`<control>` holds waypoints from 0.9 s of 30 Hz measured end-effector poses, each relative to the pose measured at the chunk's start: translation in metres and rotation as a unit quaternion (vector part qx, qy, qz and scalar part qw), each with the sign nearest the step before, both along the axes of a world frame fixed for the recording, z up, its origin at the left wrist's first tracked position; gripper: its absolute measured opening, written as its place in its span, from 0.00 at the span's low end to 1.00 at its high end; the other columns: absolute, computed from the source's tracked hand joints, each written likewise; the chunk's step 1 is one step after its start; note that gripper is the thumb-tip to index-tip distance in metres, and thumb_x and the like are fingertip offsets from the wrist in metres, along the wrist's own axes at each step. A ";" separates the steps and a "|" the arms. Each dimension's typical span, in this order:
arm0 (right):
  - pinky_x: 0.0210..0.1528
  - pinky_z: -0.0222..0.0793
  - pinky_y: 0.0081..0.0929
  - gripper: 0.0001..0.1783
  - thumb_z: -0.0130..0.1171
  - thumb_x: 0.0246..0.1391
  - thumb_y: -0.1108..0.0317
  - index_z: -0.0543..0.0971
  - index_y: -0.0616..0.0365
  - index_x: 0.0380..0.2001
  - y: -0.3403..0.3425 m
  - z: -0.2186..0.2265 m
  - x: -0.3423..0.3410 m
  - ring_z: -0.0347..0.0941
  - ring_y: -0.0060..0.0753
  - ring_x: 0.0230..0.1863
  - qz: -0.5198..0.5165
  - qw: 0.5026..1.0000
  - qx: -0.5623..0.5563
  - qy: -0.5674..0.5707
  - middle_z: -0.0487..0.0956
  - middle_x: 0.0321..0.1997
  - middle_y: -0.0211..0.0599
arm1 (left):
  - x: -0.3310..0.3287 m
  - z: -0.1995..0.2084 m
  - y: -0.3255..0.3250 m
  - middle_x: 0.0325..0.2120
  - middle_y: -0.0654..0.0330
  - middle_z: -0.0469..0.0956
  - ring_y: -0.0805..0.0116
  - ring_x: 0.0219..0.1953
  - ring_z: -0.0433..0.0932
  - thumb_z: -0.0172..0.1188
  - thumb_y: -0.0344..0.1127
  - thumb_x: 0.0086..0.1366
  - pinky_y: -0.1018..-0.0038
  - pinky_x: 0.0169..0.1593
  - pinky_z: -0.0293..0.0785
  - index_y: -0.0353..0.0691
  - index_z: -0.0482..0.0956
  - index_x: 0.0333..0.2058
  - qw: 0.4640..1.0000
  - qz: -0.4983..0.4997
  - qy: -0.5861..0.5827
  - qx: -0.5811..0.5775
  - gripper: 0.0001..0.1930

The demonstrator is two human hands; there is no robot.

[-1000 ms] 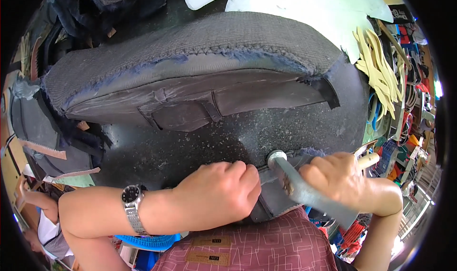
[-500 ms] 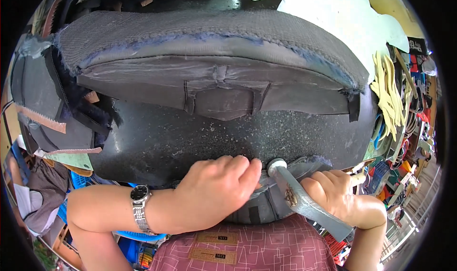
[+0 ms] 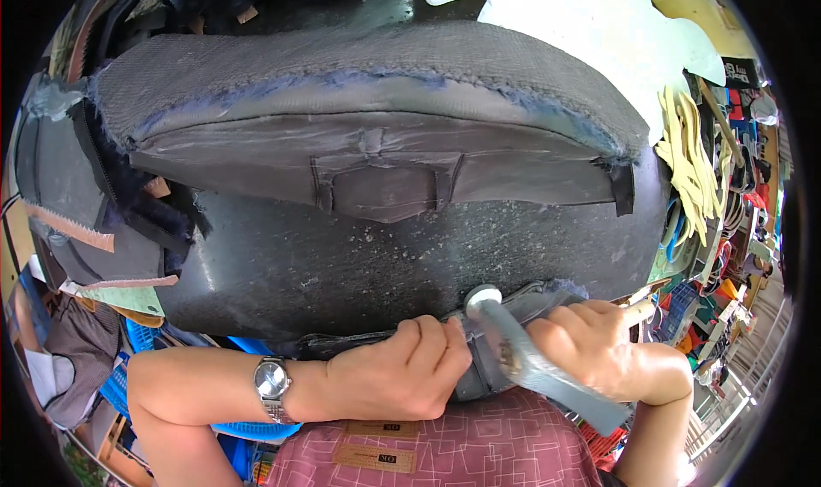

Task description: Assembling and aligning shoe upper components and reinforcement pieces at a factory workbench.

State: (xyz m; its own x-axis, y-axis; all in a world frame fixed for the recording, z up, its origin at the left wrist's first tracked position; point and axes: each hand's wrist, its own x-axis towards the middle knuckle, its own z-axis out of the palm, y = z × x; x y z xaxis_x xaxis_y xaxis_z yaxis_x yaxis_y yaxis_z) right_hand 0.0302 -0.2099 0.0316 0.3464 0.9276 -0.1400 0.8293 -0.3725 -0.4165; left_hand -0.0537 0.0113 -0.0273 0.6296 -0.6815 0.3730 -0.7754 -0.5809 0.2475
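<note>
Right hand (image 3: pixel 590 342) clamped round the pale wooden handle of a grey steel hammer (image 3: pixel 547 384) with a round, shiny face. Left hand (image 3: pixel 410 363) has fingers pinched together on the edge of a dark-grey sewn panel (image 3: pixel 492 371); fingertip contact partly hidden. Panel sits at the near edge of the black, speckled worktop (image 3: pixel 274 256), just above a maroon apron with pale square outlines (image 3: pixel 479 453). Hammer head lies over it; can't tell if touching. Beyond, mid-worktop: long, curved dark-grey piece with ribbed band and frayed blue edge (image 3: pixel 376 119). White sheet (image 3: pixel 590 51) far right, pale-yellow floppy strips (image 3: pixel 688 162) near it.
</note>
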 end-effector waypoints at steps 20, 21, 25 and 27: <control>0.23 0.67 0.37 0.19 0.62 0.35 0.68 0.70 0.57 0.34 -0.046 0.019 0.020 0.73 0.44 0.21 -0.178 0.978 -0.086 0.066 0.70 0.22 0.36 | 0.057 -0.007 -0.037 0.22 0.62 0.72 0.65 0.25 0.75 0.60 0.33 0.56 0.72 0.26 0.72 0.37 0.75 0.28 0.932 0.072 0.314 -0.166 0.06; 0.23 0.67 0.37 0.19 0.62 0.35 0.68 0.70 0.57 0.34 -0.045 0.020 0.026 0.73 0.44 0.21 -0.156 0.979 -0.087 0.099 0.70 0.22 0.36 | 0.055 -0.006 -0.034 0.23 0.58 0.75 0.64 0.25 0.75 0.60 0.33 0.54 0.73 0.27 0.72 0.35 0.77 0.30 0.946 0.037 0.304 -0.110 0.07; 0.19 0.67 0.30 0.17 0.59 0.37 0.66 0.68 0.57 0.32 -0.040 0.017 0.036 0.72 0.34 0.19 -0.083 0.993 -0.042 0.067 0.67 0.20 0.31 | 0.043 -0.005 -0.037 0.26 0.53 0.76 0.64 0.26 0.75 0.59 0.32 0.51 0.75 0.26 0.70 0.32 0.79 0.31 0.999 -0.048 -0.004 0.024 0.10; 0.15 0.65 0.25 0.14 0.56 0.38 0.65 0.67 0.58 0.30 -0.036 0.011 0.034 0.70 0.24 0.17 -0.007 0.999 -0.033 0.032 0.63 0.19 0.26 | 0.044 0.000 -0.040 0.24 0.53 0.77 0.65 0.24 0.73 0.54 0.33 0.52 0.76 0.26 0.67 0.30 0.80 0.29 0.986 -0.080 -0.102 0.101 0.12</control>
State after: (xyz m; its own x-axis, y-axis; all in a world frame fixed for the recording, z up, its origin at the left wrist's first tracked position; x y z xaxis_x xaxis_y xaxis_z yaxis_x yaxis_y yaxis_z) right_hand 0.0640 -0.2460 0.0429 0.3475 0.9107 -0.2233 0.7966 -0.4124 -0.4421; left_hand -0.0100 -0.0282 -0.0272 0.4331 -0.8400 0.3269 -0.8831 -0.4680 -0.0326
